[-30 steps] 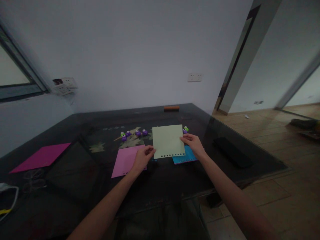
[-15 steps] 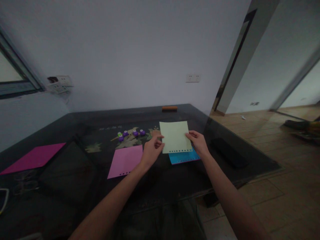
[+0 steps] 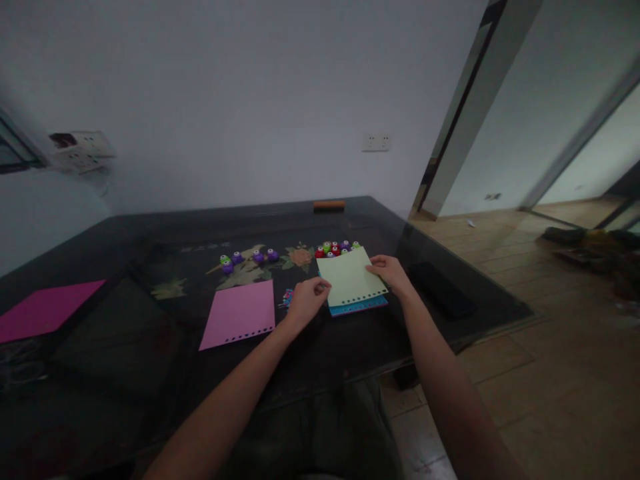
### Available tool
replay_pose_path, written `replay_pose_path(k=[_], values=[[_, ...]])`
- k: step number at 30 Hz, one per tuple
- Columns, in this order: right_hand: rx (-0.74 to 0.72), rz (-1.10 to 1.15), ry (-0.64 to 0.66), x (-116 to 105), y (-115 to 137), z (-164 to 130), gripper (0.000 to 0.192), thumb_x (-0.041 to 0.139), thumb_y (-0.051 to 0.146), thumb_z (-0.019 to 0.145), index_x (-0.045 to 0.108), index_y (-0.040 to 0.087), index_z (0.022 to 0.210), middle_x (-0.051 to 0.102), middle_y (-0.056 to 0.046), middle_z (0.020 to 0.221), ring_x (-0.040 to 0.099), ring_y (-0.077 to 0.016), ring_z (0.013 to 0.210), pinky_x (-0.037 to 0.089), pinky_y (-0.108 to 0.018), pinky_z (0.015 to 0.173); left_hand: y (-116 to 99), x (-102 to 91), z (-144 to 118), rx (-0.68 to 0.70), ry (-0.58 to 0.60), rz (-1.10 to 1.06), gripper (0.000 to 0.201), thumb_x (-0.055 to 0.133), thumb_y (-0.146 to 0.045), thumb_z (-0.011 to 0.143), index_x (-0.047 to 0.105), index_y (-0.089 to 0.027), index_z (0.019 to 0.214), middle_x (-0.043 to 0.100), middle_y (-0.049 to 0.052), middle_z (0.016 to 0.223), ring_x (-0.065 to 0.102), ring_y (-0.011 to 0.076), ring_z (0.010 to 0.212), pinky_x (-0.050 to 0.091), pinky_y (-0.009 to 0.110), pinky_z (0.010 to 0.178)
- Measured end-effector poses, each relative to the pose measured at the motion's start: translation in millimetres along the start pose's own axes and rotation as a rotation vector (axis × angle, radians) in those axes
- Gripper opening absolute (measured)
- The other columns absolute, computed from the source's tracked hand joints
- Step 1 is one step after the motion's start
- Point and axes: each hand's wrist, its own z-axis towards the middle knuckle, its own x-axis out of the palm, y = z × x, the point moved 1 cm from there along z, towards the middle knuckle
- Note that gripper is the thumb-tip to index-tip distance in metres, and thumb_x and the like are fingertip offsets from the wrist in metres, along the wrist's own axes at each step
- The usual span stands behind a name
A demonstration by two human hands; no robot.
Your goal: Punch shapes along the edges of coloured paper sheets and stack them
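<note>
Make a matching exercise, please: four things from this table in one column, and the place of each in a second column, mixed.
Things:
1. pale green sheet
2. blue sheet
3. light pink sheet
4. orange block

Places:
A. at the far edge of the table
B. between both hands
C. under the pale green sheet
D. lying alone, left of the left hand

Pairs: 1-B, 2-C, 3-D, 4-A
</note>
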Motion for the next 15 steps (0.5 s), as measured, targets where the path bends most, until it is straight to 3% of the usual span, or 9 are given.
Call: replay_pose_path(k=[9,15], values=[[0.066,-0.014,0.056,-0.4,-11.3,3.2,0.022,0.069,0.018,0.058,0.061,0.013,0.078,0.059,0.001,0.053,0.053,-0.0114,0.047,0.036,-0.021,0.043,2.4,1.4,-1.8,-0.001,0.039,0.213,0.017,0.052,-0.021,0.079,0.064,-0.018,0.091,0.062,0.000,0.062,0.056,0.0142,0.059,0.040,0.024,0.059],[0.090,-0.060,0.041,-2.6,-15.3,5.5,0.023,0.070,0.019,0.058,0.063,0.013,0.079,0.060,0.000,0.055,0.052,-0.0116,0.047,0.036,-0.021,0.044,-1.4,2.2,-6.4,0.163,0.003,0.310,0.019,0.051,-0.017,0.078,0.064,-0.018,0.093,0.060,0.007,0.095,0.055,0.0194,0.093,0.042,0.032,0.084]])
